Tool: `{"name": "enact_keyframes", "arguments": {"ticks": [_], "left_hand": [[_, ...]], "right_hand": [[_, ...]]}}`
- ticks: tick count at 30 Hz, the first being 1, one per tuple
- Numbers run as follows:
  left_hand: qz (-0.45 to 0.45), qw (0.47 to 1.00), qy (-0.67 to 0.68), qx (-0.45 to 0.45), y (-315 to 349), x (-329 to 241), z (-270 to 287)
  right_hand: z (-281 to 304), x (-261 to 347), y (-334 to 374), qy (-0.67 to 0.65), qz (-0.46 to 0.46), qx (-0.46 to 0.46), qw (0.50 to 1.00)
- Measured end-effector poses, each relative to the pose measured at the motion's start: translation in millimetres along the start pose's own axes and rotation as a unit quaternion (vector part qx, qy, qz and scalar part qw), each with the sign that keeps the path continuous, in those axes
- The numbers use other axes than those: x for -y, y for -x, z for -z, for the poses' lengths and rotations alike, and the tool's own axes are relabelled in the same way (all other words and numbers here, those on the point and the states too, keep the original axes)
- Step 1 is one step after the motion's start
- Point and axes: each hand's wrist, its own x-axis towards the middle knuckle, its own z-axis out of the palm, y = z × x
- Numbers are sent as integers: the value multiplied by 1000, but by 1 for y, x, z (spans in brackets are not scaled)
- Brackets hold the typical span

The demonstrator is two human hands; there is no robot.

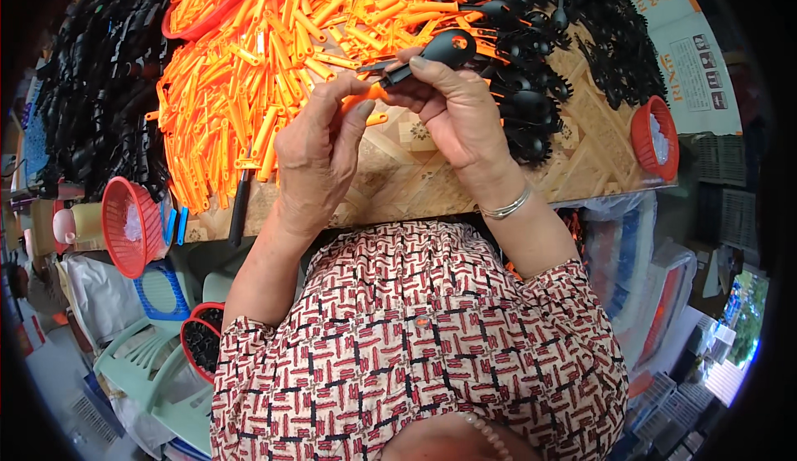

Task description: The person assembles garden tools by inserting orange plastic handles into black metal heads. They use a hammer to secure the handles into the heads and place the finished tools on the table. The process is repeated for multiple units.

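My left hand (320,141) pinches an orange plastic handle (365,96) between thumb and fingers, above the table. A black utensil head with an oval, spoon-like bowl (449,47) is in my right hand (457,112), my thumb resting on its neck. The two pieces meet between my fingertips; how far one sits inside the other is hidden. Beyond and to the left of my hands spreads a big heap of orange handles (224,120). Black utensils with orange handles (527,108), some toothed at the rim, lie right of my right hand.
Black plastic parts (100,87) are piled at the far left, more black pieces (614,46) at the far right. Red baskets (129,228) (656,139) stand at both table ends, another (203,12) at the back. A black-handled tool (239,210) juts over the front edge.
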Motion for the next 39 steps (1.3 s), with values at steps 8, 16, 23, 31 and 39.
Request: {"name": "enact_keyframes", "arguments": {"ticks": [8,16,23,31,39], "left_hand": [[-2,1000,-14,0,4,6,2],[-13,997,-81,9,6,-6,9],[116,991,27,55,4,12,7],[206,950,203,118,-21,32,31],[61,979,-178,73,16,75,33]], "right_hand": [[-5,-12,4,26,8,9,1000],[-5,-15,11,33,2,24,999],[2,-19,17,107,85,31,990],[-12,21,7,218,205,23,954],[77,84,-3,-147,79,-36,985]]}}
